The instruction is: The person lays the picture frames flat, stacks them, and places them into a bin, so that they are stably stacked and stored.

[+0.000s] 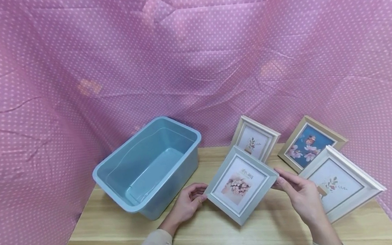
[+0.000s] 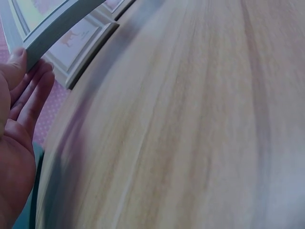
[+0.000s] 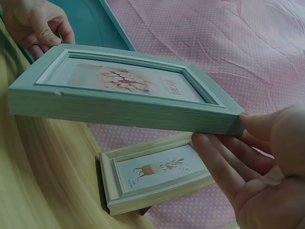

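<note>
A grey-green picture frame (image 1: 240, 184) with a pink flower print is held tilted above the table between both hands. My left hand (image 1: 188, 201) pinches its left corner, thumb on the front face and fingers behind, as the left wrist view also shows. At the opposite corner my right hand (image 1: 302, 198) grips it; in the right wrist view the thumb (image 3: 259, 125) lies on top and the fingers reach underneath. Behind the held frame stands a cream picture frame (image 1: 265, 131) with a plant print, partly covered by it.
To the left stands a blue plastic bin (image 1: 147, 161) with nothing visible inside. A tan frame (image 1: 340, 138) with a blue flower picture leans at the back right, and a white frame (image 1: 356, 174) stands beside my right hand. Pink dotted cloth (image 1: 190, 60) surrounds the wooden table (image 1: 100, 232).
</note>
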`<action>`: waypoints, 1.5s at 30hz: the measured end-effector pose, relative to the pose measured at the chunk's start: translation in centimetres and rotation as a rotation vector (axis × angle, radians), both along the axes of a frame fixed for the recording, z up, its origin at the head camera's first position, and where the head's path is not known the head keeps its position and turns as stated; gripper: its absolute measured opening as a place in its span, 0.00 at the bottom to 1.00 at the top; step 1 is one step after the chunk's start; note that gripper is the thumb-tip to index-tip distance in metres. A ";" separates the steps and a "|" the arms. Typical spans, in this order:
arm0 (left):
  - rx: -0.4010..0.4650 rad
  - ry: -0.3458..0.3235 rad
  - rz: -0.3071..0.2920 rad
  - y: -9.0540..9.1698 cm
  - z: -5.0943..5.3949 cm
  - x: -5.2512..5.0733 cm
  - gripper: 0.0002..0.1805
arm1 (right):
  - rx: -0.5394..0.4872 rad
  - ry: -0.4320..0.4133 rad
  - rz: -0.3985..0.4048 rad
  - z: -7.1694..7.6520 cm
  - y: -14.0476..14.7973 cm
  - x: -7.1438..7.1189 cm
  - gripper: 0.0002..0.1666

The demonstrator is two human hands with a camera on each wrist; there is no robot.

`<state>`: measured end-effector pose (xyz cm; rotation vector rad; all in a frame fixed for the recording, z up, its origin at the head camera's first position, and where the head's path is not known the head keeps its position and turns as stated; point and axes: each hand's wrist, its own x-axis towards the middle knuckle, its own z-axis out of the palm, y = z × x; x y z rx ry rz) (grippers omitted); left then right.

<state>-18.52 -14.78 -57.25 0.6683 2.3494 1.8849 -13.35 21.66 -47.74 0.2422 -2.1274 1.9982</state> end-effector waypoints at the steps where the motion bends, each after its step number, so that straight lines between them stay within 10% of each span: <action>1: -0.002 0.003 0.006 0.0 0.0 0.0 0.18 | 0.000 -0.004 -0.006 0.0 0.0 0.0 0.23; 45: 0.171 0.035 0.230 0.6 0.0 0.2 0.13 | -0.024 0.025 -0.016 -1.6 0.6 1.4 0.18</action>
